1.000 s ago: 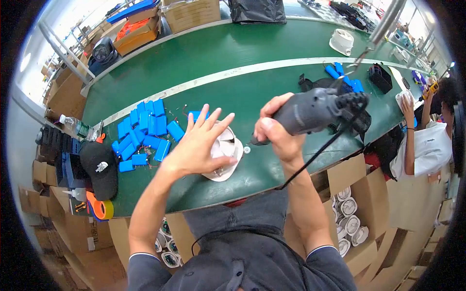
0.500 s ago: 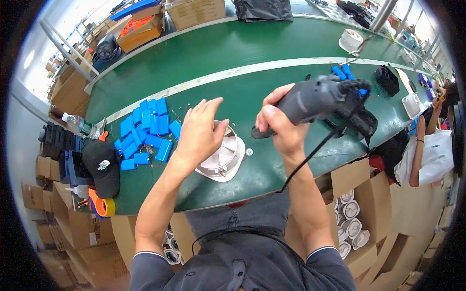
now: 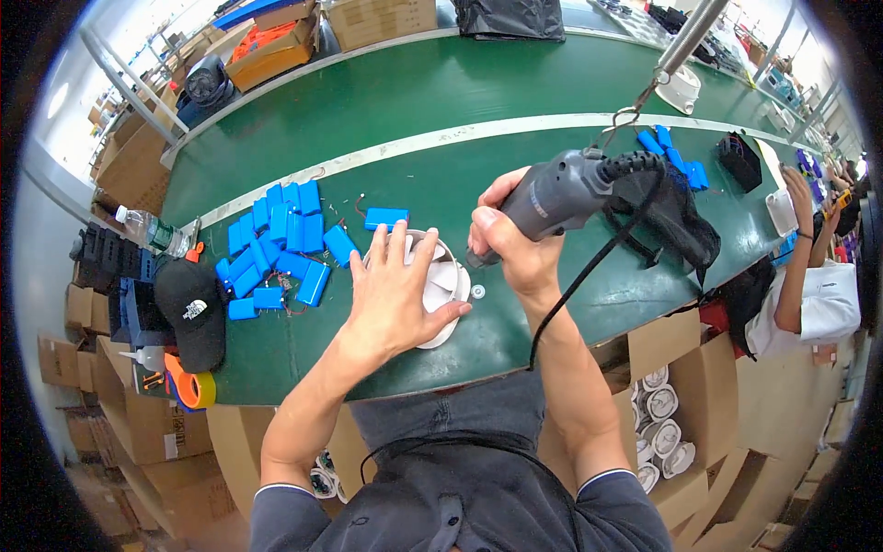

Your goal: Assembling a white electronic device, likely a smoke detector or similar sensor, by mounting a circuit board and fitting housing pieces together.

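A white round fan housing (image 3: pixel 448 283) with blades inside lies on the green table in front of me. Across its left part my left hand (image 3: pixel 391 290) rests with fingers spread, covering much of it. My right hand (image 3: pixel 517 241) is wrapped round a dark grey electric screwdriver (image 3: pixel 561 191), tilted so its tip end points down at the housing's right rim. Whether tip and housing touch, I cannot tell. The tool hangs from a metal hook and trails a black cable (image 3: pixel 589 267). A small white round piece (image 3: pixel 477 292) sits beside the housing.
Several blue battery packs (image 3: pixel 292 235) are heaped at left, one (image 3: pixel 386 218) just beyond my left hand. A black cap (image 3: pixel 191 308), yellow tape roll (image 3: pixel 195 390) and bottle (image 3: pixel 152 230) stand further left. Black fabric (image 3: pixel 676 225) lies right; another person (image 3: pixel 828 299) works at far right.
My left hand has come down onto the fan housing. The screwdriver has moved left and its tip end is nearer the housing. The blue pack beyond my left hand is now uncovered.
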`<action>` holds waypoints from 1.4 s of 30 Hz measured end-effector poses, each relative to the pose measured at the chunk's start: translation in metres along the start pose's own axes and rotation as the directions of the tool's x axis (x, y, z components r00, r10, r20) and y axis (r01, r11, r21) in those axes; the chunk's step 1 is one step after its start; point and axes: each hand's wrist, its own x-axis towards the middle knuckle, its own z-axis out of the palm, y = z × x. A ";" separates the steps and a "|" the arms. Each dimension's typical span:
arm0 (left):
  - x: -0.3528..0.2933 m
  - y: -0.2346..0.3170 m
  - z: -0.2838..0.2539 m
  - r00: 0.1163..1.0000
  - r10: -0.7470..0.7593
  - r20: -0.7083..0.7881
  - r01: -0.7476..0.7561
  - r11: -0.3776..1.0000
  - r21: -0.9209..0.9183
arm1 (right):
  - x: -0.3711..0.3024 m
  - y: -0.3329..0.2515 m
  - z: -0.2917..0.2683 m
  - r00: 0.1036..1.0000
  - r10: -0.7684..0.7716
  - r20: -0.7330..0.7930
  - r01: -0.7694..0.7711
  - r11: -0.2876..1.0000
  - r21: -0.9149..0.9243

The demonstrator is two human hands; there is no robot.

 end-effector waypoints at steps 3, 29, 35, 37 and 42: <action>0.001 -0.002 0.002 1.000 0.016 -0.015 -0.016 1.000 -0.014 | 0.001 0.002 0.001 1.000 0.002 0.003 -0.002 1.000 -0.019; 0.013 -0.034 -0.005 0.911 0.408 -0.052 -0.411 0.897 -0.160 | -0.006 -0.019 0.000 0.999 -0.029 0.031 0.032 0.992 -0.119; 0.024 -0.042 -0.034 0.723 0.606 0.333 -0.569 0.795 -0.212 | -0.008 -0.064 0.000 0.991 -0.114 0.066 0.112 0.993 0.022; 0.023 -0.038 -0.034 0.747 0.608 0.270 -0.547 0.792 -0.271 | -0.006 -0.059 0.000 0.984 -0.164 0.066 0.163 0.986 0.025; 0.040 -0.006 -0.008 0.902 0.399 -0.165 -0.424 0.891 -0.162 | 0.000 -0.067 0.014 0.981 -0.195 0.022 0.183 0.950 0.251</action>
